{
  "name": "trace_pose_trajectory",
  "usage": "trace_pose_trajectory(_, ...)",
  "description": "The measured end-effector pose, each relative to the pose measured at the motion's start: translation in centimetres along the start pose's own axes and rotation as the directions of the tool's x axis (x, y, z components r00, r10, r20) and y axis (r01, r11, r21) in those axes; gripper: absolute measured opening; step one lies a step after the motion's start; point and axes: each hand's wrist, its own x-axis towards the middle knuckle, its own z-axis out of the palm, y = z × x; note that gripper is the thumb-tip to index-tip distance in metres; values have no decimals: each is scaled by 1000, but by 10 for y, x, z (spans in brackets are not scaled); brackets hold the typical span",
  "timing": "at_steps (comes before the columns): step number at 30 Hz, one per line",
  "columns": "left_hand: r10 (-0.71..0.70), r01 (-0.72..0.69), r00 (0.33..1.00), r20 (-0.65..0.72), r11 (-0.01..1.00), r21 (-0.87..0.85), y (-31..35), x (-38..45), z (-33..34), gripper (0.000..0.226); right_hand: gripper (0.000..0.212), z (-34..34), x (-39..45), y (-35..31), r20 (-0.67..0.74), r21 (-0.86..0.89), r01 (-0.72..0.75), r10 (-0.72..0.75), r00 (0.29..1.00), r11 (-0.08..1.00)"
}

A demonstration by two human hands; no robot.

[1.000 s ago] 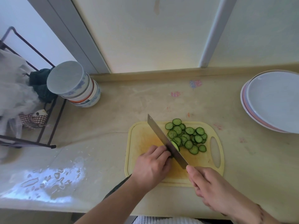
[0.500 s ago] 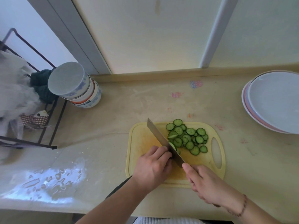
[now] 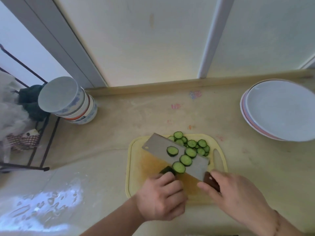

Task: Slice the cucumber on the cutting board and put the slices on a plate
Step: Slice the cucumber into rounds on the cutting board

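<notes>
Gripping the cleaver (image 3: 175, 155) handle, your right hand (image 3: 237, 200) laid the blade flat, slices (image 3: 179, 167) on it. Your left hand (image 3: 162, 198) clamped the cucumber stub (image 3: 167, 170) on the cutting board (image 3: 136, 167).

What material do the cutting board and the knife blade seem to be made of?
The cutting board looks like pale yellow plastic: moulded rim, cut-out handle slot, matte stained surface. The knife blade looks like steel: flat grey, dull sheen, with a hanging hole. Its handle seems dark wood, though that is uncertain.
</notes>
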Motion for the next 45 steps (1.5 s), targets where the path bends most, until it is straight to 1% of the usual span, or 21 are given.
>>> trace_pose_trajectory(2, 82, -84, 996, -43, 995, -47, 6, 19, -2, 9, 66, 11, 3, 10, -50, -119, 30, -36, 998, 992)
trace_pose_trajectory(4, 61, -61, 998, -3, 998, -27, 4, 38, 3, 23, 65, 21, 4, 18, -58, -187, 51, -63, 996, 981)
trace_pose_trajectory(6, -37, 42, 987, 158, 999, -30, -7, 54, 13, 39, 61, 28, 2, 23, -107, -216, 76, -101, 989, 973)
trace_pose_trajectory(7, -66, 78, 962, 264, 996, -37, -13, 60, 19, 45, 62, 31, 2, 25, -137, -221, 82, -114, 984, 972)
trace_pose_trajectory(9, -49, 78, 897, 439, 996, -47, -26, 65, 31, 53, 70, 36, 1, 28, -209, -236, 82, -133, 969, 968)
trace_pose_trajectory(11, -4, 48, 856, 517, 996, -72, -37, 63, 41, 56, 68, 39, 0, 30, -246, -234, 77, -136, 960, 969)
trace_pose_trajectory(13, 28, 30, 850, 526, 994, -101, -46, 62, 44, 55, 65, 39, 0, 32, -256, -235, 62, -123, 959, 970)
trace_pose_trajectory(16, 47, 46, 844, 534, 986, -160, -56, 63, 43, 51, 68, 40, -3, 35, -268, -237, 50, -114, 956, 970)
trace_pose_trajectory(21, -8, 118, 815, 579, 981, -153, -75, 66, 45, 45, 73, 42, -14, 47, -266, -226, 25, -87, 960, 974)
trace_pose_trajectory(27, -75, 137, 863, 500, 987, -87, -87, 72, 57, 38, 75, 35, -38, 70, -245, -187, -10, -37, 969, 982)
trace_pose_trajectory(30, -114, 158, 889, 443, 985, -64, -89, 68, 64, 29, 76, 31, -49, 81, -212, -169, -29, -7, 977, 985)
trace_pose_trajectory(32, -138, 181, 901, 411, 981, -67, -89, 64, 64, 31, 76, 25, -55, 87, -175, -167, -69, 40, 984, 984)
trace_pose_trajectory(34, -179, 226, 910, 374, 971, -84, -87, 61, 58, 36, 71, 16, -63, 94, -104, -138, -147, 133, 986, 980)
trace_pose_trajectory(36, -288, 328, 903, 320, 942, -76, -80, 53, 48, 38, 64, 4, -73, 103, 22, -34, -267, 268, 963, 963)
trace_pose_trajectory(37, -376, 404, 884, 278, 914, -47, -74, 46, 40, 38, 70, 0, -78, 107, 65, 35, -325, 322, 944, 945)
trace_pose_trajectory(38, -468, 479, 855, 224, 878, 7, -65, 38, 32, 37, 76, -2, -83, 111, 59, 83, -352, 348, 936, 932)
trace_pose_trajectory(39, -544, 538, 820, 179, 838, 84, -54, 28, 23, 38, 79, -4, -84, 112, 37, 128, -351, 349, 936, 928)
trace_pose_trajectory(40, -597, 573, 785, 168, 801, 171, -41, 17, 15, 42, 77, -9, -83, 108, 62, 198, -338, 333, 941, 920)
trace_pose_trajectory(41, -627, 580, 755, 193, 775, 251, -28, 7, 8, 48, 71, -14, -79, 101, 114, 272, -329, 309, 944, 904)
trace_pose_trajectory(43, -644, 545, 713, 277, 757, 359, -7, -15, 1, 60, 63, -17, -67, 88, 196, 373, -288, 228, 954, 882)
trace_pose_trajectory(45, -641, 515, 703, 308, 758, 401, 4, -33, 2, 64, 59, -15, -52, 73, 354, 501, -302, 126, 927, 811)
